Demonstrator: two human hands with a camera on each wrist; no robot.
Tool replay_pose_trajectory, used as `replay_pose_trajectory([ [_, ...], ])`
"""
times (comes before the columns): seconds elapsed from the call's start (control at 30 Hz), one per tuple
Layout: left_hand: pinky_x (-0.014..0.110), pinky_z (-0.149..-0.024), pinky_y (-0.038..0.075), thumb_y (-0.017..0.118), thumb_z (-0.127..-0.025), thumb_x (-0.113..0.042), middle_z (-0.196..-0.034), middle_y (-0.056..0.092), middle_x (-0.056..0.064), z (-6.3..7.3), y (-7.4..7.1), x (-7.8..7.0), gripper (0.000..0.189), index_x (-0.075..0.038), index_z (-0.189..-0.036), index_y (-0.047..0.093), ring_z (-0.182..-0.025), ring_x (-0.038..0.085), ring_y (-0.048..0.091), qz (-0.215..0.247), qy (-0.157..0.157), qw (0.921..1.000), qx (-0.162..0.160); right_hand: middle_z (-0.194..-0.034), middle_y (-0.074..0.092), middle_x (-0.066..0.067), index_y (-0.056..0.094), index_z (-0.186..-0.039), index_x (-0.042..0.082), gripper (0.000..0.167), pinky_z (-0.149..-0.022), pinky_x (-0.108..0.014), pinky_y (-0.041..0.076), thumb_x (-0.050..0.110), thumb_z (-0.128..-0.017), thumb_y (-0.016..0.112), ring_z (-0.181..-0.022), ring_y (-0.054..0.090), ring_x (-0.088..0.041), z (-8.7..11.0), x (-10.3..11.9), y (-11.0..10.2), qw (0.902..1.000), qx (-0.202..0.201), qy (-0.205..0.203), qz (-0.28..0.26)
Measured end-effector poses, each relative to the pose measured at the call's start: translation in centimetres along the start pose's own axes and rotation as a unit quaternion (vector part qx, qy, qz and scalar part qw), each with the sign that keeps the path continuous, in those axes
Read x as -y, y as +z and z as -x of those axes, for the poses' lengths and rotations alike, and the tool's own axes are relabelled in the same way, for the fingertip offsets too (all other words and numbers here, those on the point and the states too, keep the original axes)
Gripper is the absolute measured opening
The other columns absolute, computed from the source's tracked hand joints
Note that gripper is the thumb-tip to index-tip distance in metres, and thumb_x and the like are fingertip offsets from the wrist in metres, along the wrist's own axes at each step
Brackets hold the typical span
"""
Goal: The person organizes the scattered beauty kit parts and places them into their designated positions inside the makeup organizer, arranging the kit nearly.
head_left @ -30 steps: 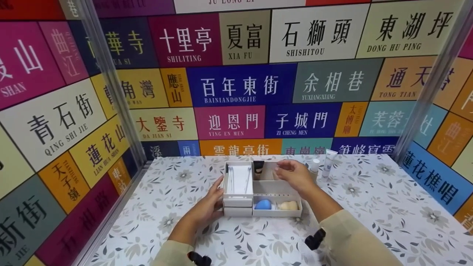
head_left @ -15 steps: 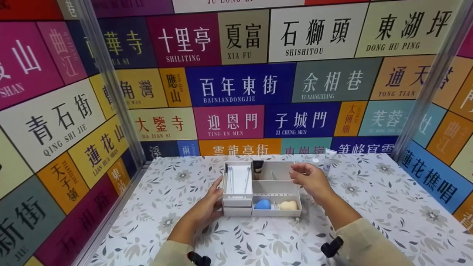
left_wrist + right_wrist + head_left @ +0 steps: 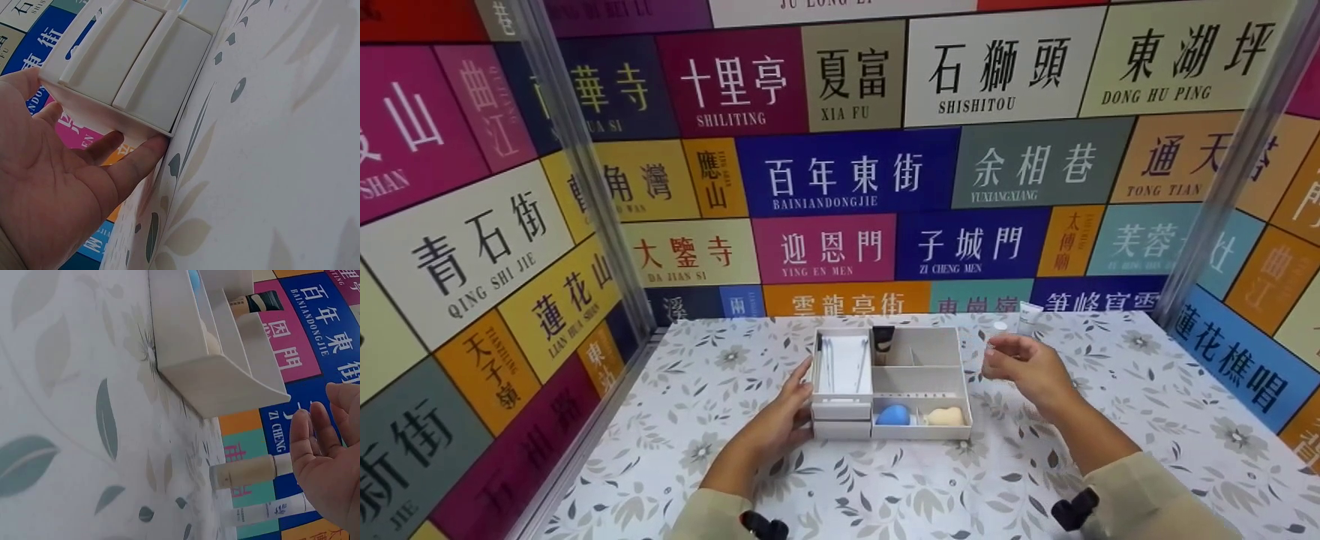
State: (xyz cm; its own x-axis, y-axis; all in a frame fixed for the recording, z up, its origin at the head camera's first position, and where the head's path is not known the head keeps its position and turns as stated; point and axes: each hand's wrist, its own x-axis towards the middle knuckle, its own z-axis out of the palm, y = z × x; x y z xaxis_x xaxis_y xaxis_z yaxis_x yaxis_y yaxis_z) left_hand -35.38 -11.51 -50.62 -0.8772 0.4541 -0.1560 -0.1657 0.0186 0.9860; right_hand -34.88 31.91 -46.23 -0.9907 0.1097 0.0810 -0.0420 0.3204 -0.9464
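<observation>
A white cosmetics organizer (image 3: 844,430) with two small drawers stands on the table. My left hand (image 3: 786,409) touches its left side, fingers spread along the wall in the left wrist view. My right hand (image 3: 1031,367) hovers right of the organizer, fingers loosely bent and holding nothing. In the right wrist view, that hand is close to the white cap of a beige bottle (image 3: 244,473); contact cannot be told. A white squeeze tube (image 3: 267,511) stands beside the bottle. In the organizer's back compartment leans a dark-ended tube (image 3: 883,343).
A blue makeup sponge (image 3: 894,415) and a beige one (image 3: 945,417) lie in the front compartments. Thin sticks like cotton swabs (image 3: 830,364) show in the top left compartment. A floral cloth covers the table (image 3: 900,487); sign-printed walls (image 3: 847,172) enclose it.
My right hand has moved from above the organizer's back compartment rightward to the bottle and white tube. The left hand has stayed on the organizer's side.
</observation>
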Motion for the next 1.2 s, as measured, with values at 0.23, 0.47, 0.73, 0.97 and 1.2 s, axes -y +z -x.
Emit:
replay_pose_trajectory([
  [0.23, 0.064, -0.130, 0.031, 0.038, -0.114, -0.053, -0.179, 0.021, 0.019, -0.1, 0.0, 0.1, 0.059, -0.057, -0.167, 0.013, -0.161, 0.047, 0.032, -0.002, -0.001, 1.0000, -0.002, -0.132, 0.068, -0.010, 0.060, -0.146, 0.005, 0.057, -0.091, -0.024, 0.063, 0.041, -0.103, 0.072, -0.108, 0.070, -0.011, 0.1, -0.7, -1.8, 0.9992, -0.018, 0.015, 0.034],
  [0.47, 0.063, -0.131, 0.029, 0.041, -0.113, -0.054, -0.179, 0.022, 0.016, -0.1, 0.2, 0.1, 0.060, -0.057, -0.167, 0.015, -0.162, 0.046, 0.031, 0.004, -0.011, 0.9998, -0.015, -0.127, 0.068, -0.003, 0.059, -0.147, 0.007, 0.055, -0.090, -0.021, 0.062, 0.039, -0.104, 0.070, -0.107, 0.070, -0.008, -0.8, -1.7, -3.4, 0.9982, -0.040, 0.029, 0.033],
  [0.73, 0.063, -0.131, 0.028, 0.041, -0.112, -0.057, -0.180, 0.021, 0.016, 0.0, 0.0, -0.1, 0.059, -0.060, -0.165, 0.016, -0.162, 0.046, 0.031, -0.004, -0.016, 0.9997, -0.018, -0.125, 0.066, -0.001, 0.057, -0.150, 0.010, 0.054, -0.092, -0.023, 0.063, 0.040, -0.106, 0.067, -0.108, 0.068, -0.011, -2.6, -2.9, -4.9, 0.9954, -0.064, 0.063, 0.035],
  [0.97, 0.062, -0.131, 0.030, 0.042, -0.111, -0.057, -0.179, 0.022, 0.014, -0.2, -0.1, 0.0, 0.056, -0.064, -0.162, 0.020, -0.162, 0.045, 0.031, 0.001, -0.029, 0.9992, -0.027, -0.147, 0.057, -0.016, 0.048, -0.158, 0.009, 0.060, -0.098, -0.028, 0.061, 0.040, -0.108, 0.061, -0.132, 0.062, -0.031, -4.5, -4.0, -5.0, 0.9913, -0.093, 0.081, 0.045],
  [1.2, 0.061, -0.131, 0.030, 0.043, -0.111, -0.058, -0.180, 0.023, 0.013, -0.1, -0.1, -0.2, 0.057, -0.064, -0.162, 0.020, -0.163, 0.044, 0.031, 0.000, -0.029, 0.9991, -0.030, -0.163, 0.047, -0.022, 0.034, -0.166, 0.008, 0.076, -0.116, -0.047, 0.053, 0.047, -0.107, 0.062, -0.142, 0.055, -0.037, -6.0, -4.1, -5.2, 0.9889, -0.115, 0.084, 0.044],
])
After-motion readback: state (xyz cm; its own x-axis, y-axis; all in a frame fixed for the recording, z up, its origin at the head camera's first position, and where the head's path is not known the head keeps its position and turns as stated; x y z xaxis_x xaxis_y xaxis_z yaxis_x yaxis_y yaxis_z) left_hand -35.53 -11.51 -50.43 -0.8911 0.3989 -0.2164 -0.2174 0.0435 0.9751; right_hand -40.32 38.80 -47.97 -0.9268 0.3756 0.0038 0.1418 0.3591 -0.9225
